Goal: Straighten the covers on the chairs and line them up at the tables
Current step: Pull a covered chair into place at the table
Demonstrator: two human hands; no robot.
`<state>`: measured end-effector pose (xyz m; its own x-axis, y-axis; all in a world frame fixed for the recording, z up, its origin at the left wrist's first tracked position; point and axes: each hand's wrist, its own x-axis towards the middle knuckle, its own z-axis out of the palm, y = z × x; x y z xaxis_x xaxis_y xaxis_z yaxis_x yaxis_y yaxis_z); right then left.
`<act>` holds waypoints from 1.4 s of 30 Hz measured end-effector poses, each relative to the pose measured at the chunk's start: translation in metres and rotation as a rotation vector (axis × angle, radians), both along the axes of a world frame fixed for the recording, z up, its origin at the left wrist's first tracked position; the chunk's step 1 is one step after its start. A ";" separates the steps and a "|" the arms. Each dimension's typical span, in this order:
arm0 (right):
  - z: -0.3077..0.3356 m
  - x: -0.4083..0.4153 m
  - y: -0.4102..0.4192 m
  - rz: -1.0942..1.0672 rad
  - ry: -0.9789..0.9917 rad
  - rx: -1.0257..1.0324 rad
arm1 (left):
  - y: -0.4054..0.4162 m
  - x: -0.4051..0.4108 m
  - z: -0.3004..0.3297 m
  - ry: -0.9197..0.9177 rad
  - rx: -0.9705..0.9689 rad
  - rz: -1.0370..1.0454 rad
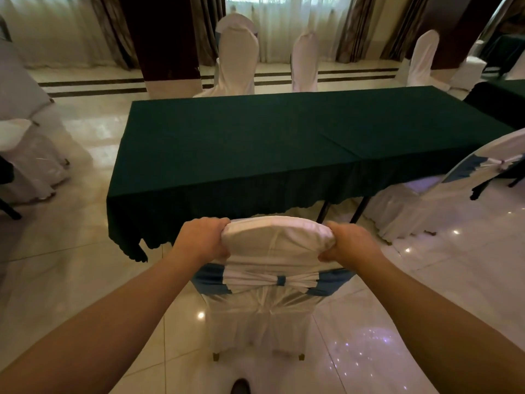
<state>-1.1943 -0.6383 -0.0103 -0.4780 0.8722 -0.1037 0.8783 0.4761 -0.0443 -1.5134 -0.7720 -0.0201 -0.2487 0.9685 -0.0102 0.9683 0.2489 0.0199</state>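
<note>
Near chair (pixel 271 280): white cover, blue sash and white bow across its back, back facing camera, upright, pushed up to the near long edge of the table (pixel 255 143). Table: long, dark green cloth with scalloped hem. Second chair (pixel 443 194) at right, tilted, same sash, just beside the near edge. Three more chairs (pixel 238 58) past the far edge, white covers.

You see dim room w/ soft daylight from the curtains (pixel 287 21); glare spots on the floor (pixel 369 336); edges bend, far part slightly blurred.
</note>
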 end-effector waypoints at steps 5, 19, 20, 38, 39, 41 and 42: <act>-0.001 -0.017 0.052 0.011 -0.031 -0.021 | 0.045 -0.011 -0.004 0.001 -0.005 0.003; -0.006 -0.059 0.216 0.452 -0.101 0.037 | 0.123 -0.014 -0.016 -0.080 0.151 0.197; 0.001 -0.066 0.229 0.501 -0.096 0.041 | 0.130 -0.014 -0.014 -0.083 0.138 0.242; 0.028 -0.136 0.362 0.678 -0.200 0.102 | 0.234 -0.041 -0.018 -0.169 0.131 0.439; 0.028 -0.140 0.368 0.675 -0.195 0.112 | 0.239 -0.045 -0.019 -0.171 0.133 0.441; 0.026 -0.147 0.378 0.665 -0.191 0.133 | 0.248 -0.053 -0.022 -0.170 0.126 0.447; 0.024 -0.150 0.383 0.657 -0.193 0.136 | 0.254 -0.057 -0.022 -0.164 0.122 0.449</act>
<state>-1.3440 -0.2554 0.0136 -0.8948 0.4203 -0.1506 0.3930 0.9015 0.1813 -1.5704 -0.5183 -0.0426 -0.6464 0.7626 0.0222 0.7476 0.6273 0.2182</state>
